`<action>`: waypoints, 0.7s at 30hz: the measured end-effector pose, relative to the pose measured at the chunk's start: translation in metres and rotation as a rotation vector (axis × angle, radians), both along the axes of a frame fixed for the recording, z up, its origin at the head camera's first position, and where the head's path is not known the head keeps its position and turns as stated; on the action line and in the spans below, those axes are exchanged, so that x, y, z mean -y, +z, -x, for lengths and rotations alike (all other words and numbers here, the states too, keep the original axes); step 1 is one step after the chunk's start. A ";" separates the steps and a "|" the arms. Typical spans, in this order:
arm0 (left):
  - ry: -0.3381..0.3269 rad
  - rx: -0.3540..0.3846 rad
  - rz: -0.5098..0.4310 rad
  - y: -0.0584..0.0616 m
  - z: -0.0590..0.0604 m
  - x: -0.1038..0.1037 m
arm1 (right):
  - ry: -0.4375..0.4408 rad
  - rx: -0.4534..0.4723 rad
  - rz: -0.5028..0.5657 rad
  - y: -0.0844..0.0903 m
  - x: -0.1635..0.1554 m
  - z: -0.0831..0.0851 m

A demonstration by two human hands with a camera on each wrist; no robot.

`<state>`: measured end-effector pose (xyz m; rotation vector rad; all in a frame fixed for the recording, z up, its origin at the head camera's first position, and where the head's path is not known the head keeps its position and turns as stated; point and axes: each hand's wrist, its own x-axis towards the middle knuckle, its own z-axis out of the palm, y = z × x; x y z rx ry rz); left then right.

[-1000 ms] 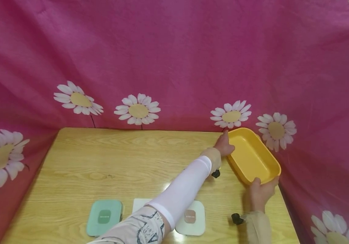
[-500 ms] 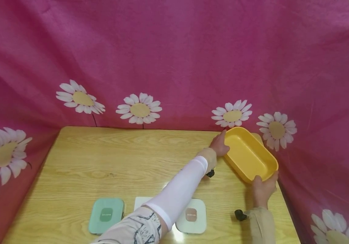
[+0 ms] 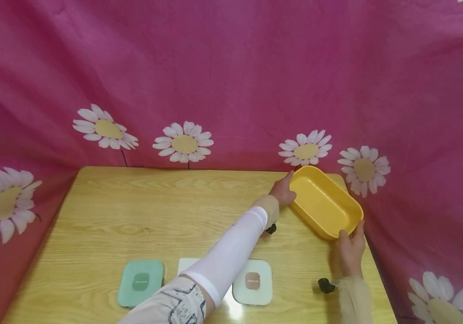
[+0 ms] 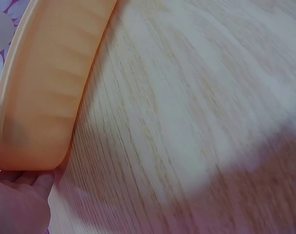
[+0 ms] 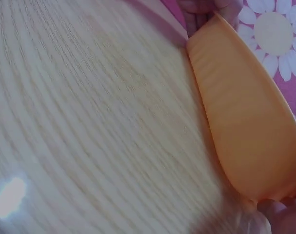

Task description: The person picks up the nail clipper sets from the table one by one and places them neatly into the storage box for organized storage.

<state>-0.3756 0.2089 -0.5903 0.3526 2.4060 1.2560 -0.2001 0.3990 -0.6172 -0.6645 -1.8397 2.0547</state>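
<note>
Head view. One yellow tray [image 3: 338, 215], oblong and with nothing in it, sits at the far right corner of the wooden table [image 3: 142, 211], close against the pink daisy-print cloth [image 3: 231, 81]. Two hands are on it. The left hand [image 3: 283, 191], arm in a white sleeve reaching across the table, grips the far left corner of the rim, fingers curled on it. The right hand [image 3: 350, 247] holds the near right corner, thumb up on the rim. Three flat square cases lie in a row at the near edge: one green case [image 3: 140, 283], one white case with a brown label [image 3: 253, 288], and one white case [image 3: 186, 265] between them, mostly hidden by the left forearm. The table between the cases and the tray carries only the left arm.

Left wrist view. One tray wall [image 4: 45, 92] shows from outside, its base near the tabletop; contact cannot be told. The hand's fingers [image 4: 18, 202] are curled at its lower corner, touching it. The picture is blurred.

Right wrist view. The same tray [image 5: 245, 126] runs along the right side above the wood grain. The right hand's fingers [image 5: 279, 214] press its near corner; the other hand [image 5: 206, 9] shows at the far end.
</note>
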 end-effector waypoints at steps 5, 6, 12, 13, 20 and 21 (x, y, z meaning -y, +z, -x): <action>0.018 -0.039 -0.005 -0.003 -0.002 0.007 | -0.033 0.072 -0.106 0.003 -0.001 0.003; 0.021 -0.043 -0.008 -0.004 -0.002 0.008 | -0.036 0.081 -0.117 0.003 -0.001 0.003; 0.030 -0.041 0.002 -0.008 -0.005 0.017 | 0.003 0.146 -0.273 0.002 -0.005 0.003; 0.033 -0.043 0.006 -0.008 -0.006 0.018 | 0.009 0.157 -0.318 0.002 -0.005 0.002; 0.033 -0.057 0.033 -0.002 -0.010 0.029 | 0.040 0.143 -0.372 0.003 -0.004 0.003; 0.033 -0.056 0.039 0.000 -0.010 0.030 | 0.044 0.134 -0.352 0.003 -0.004 0.004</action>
